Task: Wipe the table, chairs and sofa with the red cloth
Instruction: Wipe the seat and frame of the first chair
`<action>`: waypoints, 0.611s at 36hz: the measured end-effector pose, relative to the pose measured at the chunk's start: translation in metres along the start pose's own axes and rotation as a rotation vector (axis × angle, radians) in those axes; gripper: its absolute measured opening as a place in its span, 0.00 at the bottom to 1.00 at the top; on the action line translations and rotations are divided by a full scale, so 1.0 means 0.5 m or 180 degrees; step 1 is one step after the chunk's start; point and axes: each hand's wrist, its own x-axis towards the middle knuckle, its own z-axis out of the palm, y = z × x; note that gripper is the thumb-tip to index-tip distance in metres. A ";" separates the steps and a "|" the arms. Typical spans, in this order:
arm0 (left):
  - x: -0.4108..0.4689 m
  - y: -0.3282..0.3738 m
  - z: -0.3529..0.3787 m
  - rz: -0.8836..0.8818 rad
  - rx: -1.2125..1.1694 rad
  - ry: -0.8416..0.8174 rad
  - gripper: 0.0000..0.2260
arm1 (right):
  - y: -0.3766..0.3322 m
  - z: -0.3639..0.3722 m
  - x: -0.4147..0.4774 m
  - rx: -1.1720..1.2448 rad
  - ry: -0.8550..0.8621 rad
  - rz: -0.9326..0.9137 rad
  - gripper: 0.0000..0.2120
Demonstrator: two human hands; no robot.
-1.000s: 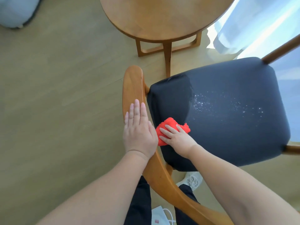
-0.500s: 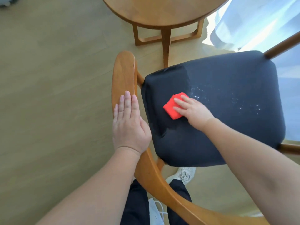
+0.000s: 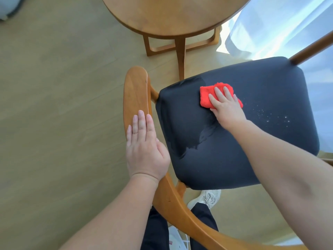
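A wooden chair with a curved backrest and a dark padded seat stands below me. The folded red cloth lies on the far part of the seat. My right hand presses flat on the cloth with straight fingers. My left hand rests flat on the backrest rail, fingers straight and together. Small white specks dot the seat to the right of the cloth. A damp streak shows on the seat nearer me.
A round wooden table stands just beyond the chair, its legs close to the seat's far edge. A white curtain hangs at the right. My legs and a white shoe are under the chair's backrest. Wooden floor spreads to the left.
My right hand has slid the red cloth from the near left corner of the seat away from me and to the right. My left hand has stayed on the backrest.
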 end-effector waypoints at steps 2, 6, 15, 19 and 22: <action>-0.001 0.000 0.000 0.0005 -0.0012 0.0012 0.28 | -0.002 0.001 0.007 0.0031 0.0075 0.0030 0.22; 0.000 -0.001 0.002 0.0032 -0.0012 0.0047 0.28 | 0.001 0.004 0.014 0.0339 0.0284 -0.0012 0.17; -0.003 -0.001 0.002 0.0028 -0.0011 -0.0005 0.29 | -0.062 0.090 -0.129 0.0135 0.0390 -0.0461 0.08; -0.003 -0.001 0.003 0.0032 -0.0068 0.0022 0.29 | -0.105 0.136 -0.241 -0.0039 -0.0221 -0.0739 0.13; -0.004 -0.001 0.002 0.0031 -0.0089 0.0023 0.29 | -0.111 0.161 -0.301 -0.0050 -0.0592 -0.1079 0.18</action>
